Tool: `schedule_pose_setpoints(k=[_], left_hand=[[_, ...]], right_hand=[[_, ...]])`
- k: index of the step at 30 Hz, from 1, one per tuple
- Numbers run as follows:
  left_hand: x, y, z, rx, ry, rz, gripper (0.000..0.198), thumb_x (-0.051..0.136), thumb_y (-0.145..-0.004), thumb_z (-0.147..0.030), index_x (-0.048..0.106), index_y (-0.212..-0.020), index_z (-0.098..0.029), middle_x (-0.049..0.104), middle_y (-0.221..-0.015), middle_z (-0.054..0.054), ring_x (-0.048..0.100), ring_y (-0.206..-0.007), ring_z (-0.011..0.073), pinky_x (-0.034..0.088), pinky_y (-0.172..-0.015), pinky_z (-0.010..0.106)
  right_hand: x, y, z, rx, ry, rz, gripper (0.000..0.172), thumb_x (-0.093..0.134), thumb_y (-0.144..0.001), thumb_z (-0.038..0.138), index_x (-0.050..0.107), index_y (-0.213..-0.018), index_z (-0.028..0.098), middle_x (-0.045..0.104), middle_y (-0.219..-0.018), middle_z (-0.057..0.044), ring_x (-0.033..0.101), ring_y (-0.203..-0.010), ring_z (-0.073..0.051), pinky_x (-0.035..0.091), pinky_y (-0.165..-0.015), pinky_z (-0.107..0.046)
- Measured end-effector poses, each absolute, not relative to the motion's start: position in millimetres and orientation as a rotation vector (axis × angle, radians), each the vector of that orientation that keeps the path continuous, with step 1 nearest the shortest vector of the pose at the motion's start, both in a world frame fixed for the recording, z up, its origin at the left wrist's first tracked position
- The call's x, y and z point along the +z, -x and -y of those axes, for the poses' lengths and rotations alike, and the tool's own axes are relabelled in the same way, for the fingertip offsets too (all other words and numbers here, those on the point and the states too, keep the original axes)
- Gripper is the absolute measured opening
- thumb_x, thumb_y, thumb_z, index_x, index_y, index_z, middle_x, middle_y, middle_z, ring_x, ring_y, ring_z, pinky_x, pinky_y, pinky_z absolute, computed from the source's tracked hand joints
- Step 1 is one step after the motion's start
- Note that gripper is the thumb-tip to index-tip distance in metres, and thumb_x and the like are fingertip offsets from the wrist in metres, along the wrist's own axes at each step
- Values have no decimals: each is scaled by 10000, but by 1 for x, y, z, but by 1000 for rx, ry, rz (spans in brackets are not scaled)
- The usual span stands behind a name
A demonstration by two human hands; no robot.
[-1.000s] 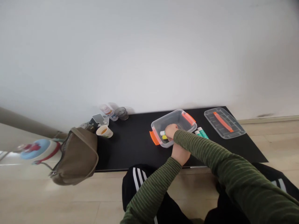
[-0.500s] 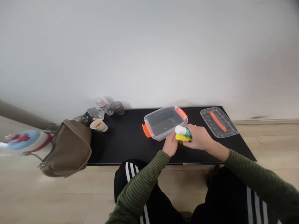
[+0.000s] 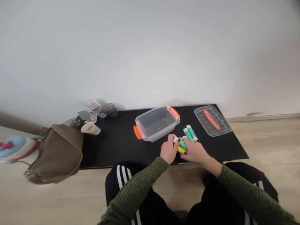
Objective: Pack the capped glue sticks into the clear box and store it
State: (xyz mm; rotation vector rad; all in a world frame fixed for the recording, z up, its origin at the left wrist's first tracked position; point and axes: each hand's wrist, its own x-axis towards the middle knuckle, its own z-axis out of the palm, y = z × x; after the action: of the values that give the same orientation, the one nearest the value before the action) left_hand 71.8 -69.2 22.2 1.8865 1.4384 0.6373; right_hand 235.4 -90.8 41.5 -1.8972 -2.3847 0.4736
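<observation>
My right hand (image 3: 196, 152) is closed round a green and a yellow tube (image 3: 182, 146) with white caps, held just above the front edge of the black table (image 3: 117, 147). My left hand (image 3: 169, 150) pinches the white cap end of those tubes. Two more green tubes (image 3: 190, 133) lie side by side on the table just beyond my hands. The clear plastic box (image 3: 156, 123) with orange clips stands empty behind my left hand.
The box's clear lid (image 3: 212, 120) with an orange handle lies at the table's right end. At the left end stand a paper cup (image 3: 90, 128), a phone, a bottle and a dark glass (image 3: 109, 109). A brown bag (image 3: 56, 153) sits on the floor at left.
My right hand lifted the tubes out of the box and drew them towards me, down to the table's front. My left hand left the box side and took hold of the cap end.
</observation>
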Motion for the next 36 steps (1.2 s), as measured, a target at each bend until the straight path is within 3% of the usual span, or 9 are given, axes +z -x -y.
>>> schedule_pose_setpoints(k=[13,18,21,25,31,36], left_hand=[[10,-91,91,822,-1694,-1416,288,322,-994,-451,452,-1101,-217,641,-778,13,617,-663,170,397,-585,253],[4,-72,72,803,-1677,-1623,292,251,-1012,-418,430,-1107,-207,640,-735,11,625,-631,172,397,-584,252],[-3,-63,61,508,-1844,-1689,298,283,-1011,-424,446,-1129,-204,670,-750,28,672,-693,202,429,-631,264],[-13,-78,52,23,-2263,-1591,361,408,-972,-495,507,-1152,-198,710,-852,84,707,-808,269,468,-693,308],[-20,-86,41,-32,-2442,-1629,438,381,-983,-491,470,-1311,-214,670,-993,114,705,-840,263,484,-667,302],[-27,-81,38,-51,-2438,-1673,451,380,-991,-461,428,-1372,-224,595,-1101,114,700,-835,226,495,-642,267]], right_hand=[[50,-253,100,311,1915,2426,364,652,-720,346,566,-1044,203,701,-932,-112,684,-807,-280,368,-567,-279],[46,-280,90,481,2139,2316,424,681,-683,423,555,-1042,236,695,-849,-72,679,-734,-283,364,-580,-291],[37,-311,70,449,2413,1951,454,626,-733,521,541,-1058,216,689,-845,-92,679,-788,-307,377,-596,-307],[16,-332,42,482,2525,1658,521,573,-785,522,513,-1156,160,693,-945,-146,674,-909,-325,416,-662,-328],[-17,-337,30,604,2499,1589,573,556,-818,522,516,-1199,95,686,-1034,-192,659,-1015,-336,444,-754,-343],[-22,-335,33,495,2434,1690,518,522,-895,480,516,-1248,101,669,-1109,-185,639,-1062,-317,440,-820,-348]])
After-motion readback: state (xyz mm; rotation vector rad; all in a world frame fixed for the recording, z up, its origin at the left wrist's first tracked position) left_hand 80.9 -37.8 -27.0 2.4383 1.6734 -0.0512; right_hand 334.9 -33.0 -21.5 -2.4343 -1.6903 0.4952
